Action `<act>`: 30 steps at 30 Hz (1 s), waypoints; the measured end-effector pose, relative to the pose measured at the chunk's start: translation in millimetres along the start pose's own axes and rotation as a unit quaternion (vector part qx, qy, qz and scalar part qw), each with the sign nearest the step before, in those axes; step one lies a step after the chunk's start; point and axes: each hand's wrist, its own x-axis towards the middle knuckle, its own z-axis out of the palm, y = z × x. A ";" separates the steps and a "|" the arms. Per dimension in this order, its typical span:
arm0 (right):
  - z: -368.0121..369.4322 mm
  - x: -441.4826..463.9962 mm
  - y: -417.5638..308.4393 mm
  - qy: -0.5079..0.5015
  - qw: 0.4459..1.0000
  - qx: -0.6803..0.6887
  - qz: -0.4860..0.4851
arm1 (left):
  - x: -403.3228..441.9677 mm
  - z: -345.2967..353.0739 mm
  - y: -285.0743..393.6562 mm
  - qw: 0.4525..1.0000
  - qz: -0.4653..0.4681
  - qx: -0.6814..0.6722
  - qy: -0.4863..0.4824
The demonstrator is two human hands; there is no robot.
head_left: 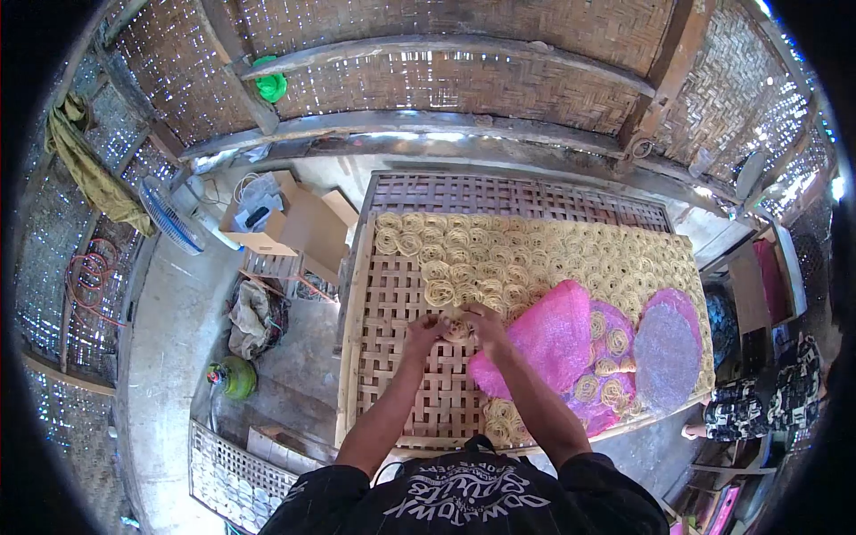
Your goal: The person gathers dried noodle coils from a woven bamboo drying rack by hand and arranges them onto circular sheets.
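Observation:
A round nest of pale noodle strands (458,333) lies between my two hands, low over the woven bamboo rack (392,348). My left hand (425,335) grips its left side with bent fingers. On its right side, my right hand (484,326) curls round it. Rows of similar noodle nests (508,254) cover the rack beyond and to the right of my hands. Right of my right forearm lies a folded pink mesh sheet (544,334), touching more nests. Another pink sheet (611,401) bears several loose nests, beside a pale round mesh piece (667,357).
At the left stand a cardboard box (308,227), a blue fan (169,217) and a green gas cylinder (238,378). A second woven rack (236,477) is at the lower left. Another person's legs in patterned shorts (758,406) are at the right edge.

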 end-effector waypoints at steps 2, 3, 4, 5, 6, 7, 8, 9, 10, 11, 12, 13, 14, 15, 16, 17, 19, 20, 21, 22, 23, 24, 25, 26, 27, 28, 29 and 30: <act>21.0 8.3 -28.1 0.032 0.992 -0.103 0.059 | 21.5 -19.5 -16.6 0.998 0.032 0.049 0.034; 28.4 8.4 -59.4 0.047 0.977 -0.202 0.057 | 19.2 -15.7 -4.1 0.997 0.021 0.059 0.053; 32.1 12.5 -56.0 0.053 0.966 -0.250 0.046 | 24.9 -16.1 -2.3 0.993 0.022 0.096 0.060; 34.6 16.6 -48.1 0.059 0.952 -0.298 0.035 | 31.5 -17.4 -3.9 0.989 0.023 0.134 0.066; 37.0 20.9 -41.0 0.066 0.936 -0.346 0.025 | 39.2 -19.8 -8.1 0.982 0.024 0.171 0.072; 39.4 25.0 -34.4 0.060 0.921 -0.384 0.030 | 59.8 -29.2 -33.4 0.960 0.070 0.254 0.097; 40.7 29.2 -28.8 0.056 0.905 -0.421 0.036 | 90.5 -42.4 -73.6 0.928 0.116 0.334 0.118; 40.5 30.8 -26.0 0.054 0.886 -0.458 0.043 | 107.9 -47.2 -95.6 0.887 0.162 0.411 0.135; 41.1 26.6 -28.0 0.075 0.883 -0.463 0.032 | 104.1 -45.1 -93.8 0.887 0.163 0.410 0.138; 41.7 21.3 -34.8 0.099 0.878 -0.468 0.020 | 93.5 -42.5 -82.0 0.887 0.166 0.410 0.137; 36.3 19.0 -42.8 0.125 0.871 -0.475 0.007 | 82.9 -36.1 -64.8 0.886 0.171 0.409 0.136; 26.3 16.2 -46.3 0.131 0.884 -0.447 0.037 | 58.5 -21.9 -29.2 0.873 0.113 0.449 0.150; 9.4 9.6 -47.7 0.184 0.861 -0.475 0.010 | 47.9 -18.0 -19.4 0.870 0.147 0.444 0.158; -16.8 0.0 -49.8 0.234 0.833 -0.501 -0.017 | 40.4 -17.7 -15.4 0.865 0.181 0.437 0.169; -44.4 -9.7 -52.2 0.282 0.802 -0.525 -0.046 | 35.0 -17.6 -12.0 0.859 0.214 0.428 0.181; -73.4 -17.7 -57.7 0.342 0.779 -0.525 -0.025 | 29.3 -17.5 -8.0 0.859 0.210 0.433 0.177; -133.0 -31.7 -62.0 0.425 0.711 -0.560 0.019 | 19.2 -16.4 -5.4 0.857 0.200 0.443 0.174; -157.5 -37.7 -58.4 0.448 0.664 -0.597 0.043 | 19.5 -14.0 -12.3 0.863 0.204 0.428 0.174; -175.1 -41.2 -60.0 0.400 0.690 -0.600 0.071 | 24.0 -9.0 -20.5 0.869 0.211 0.412 0.174; -191.7 -44.6 -60.9 0.349 0.712 -0.601 0.098 | 26.8 -3.6 -29.5 0.875 0.216 0.396 0.174; -207.5 -48.0 -62.1 0.296 0.733 -0.600 0.125 | 25.0 7.7 -32.4 0.850 0.313 0.385 0.180; -224.5 -48.1 -58.5 0.275 0.807 -0.504 0.137 | 12.7 25.8 -24.6 0.863 0.298 0.373 0.168; -240.6 -44.6 -54.5 0.251 0.869 -0.400 0.147 | -1.5 43.9 -17.4 0.875 0.282 0.361 0.157; -255.2 -43.6 -51.8 0.223 0.918 -0.289 0.153 | -10.8 60.1 -11.6 0.886 0.268 0.349 0.147; -261.3 -51.8 -61.2 0.251 0.928 -0.273 0.018 | -14.2 70.2 -15.8 0.890 0.247 0.357 0.138; -272.6 -63.7 -73.4 0.284 0.933 -0.215 -0.054 | -19.9 78.7 -20.8 0.897 0.250 0.346 0.118; -283.2 -81.1 -93.4 0.312 0.931 -0.163 -0.093 | -26.3 88.8 -22.6 0.902 0.255 0.333 0.099; -303.3 -99.0 -113.2 0.314 0.944 -0.068 -0.078 | -33.0 100.1 -23.0 0.907 0.260 0.320 0.079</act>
